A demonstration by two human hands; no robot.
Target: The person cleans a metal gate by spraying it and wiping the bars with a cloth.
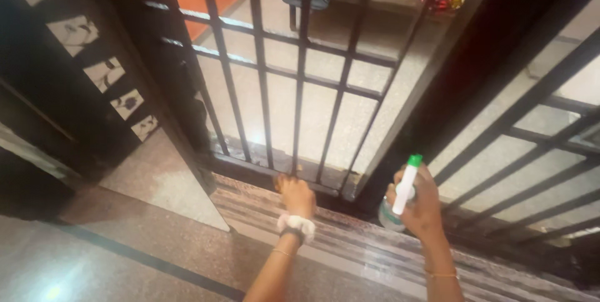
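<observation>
Left hand's (pixel 296 196) fingertips behind gate rail (pixel 275 174)

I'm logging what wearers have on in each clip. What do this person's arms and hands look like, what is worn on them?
Both forearms are bare, with no sleeves in view. The left hand has a white fluffy scrunchie at the wrist, a dark band just below it, and a thin gold bangle further down. The right hand has a thin gold bangle on the forearm. No gloves.
</observation>
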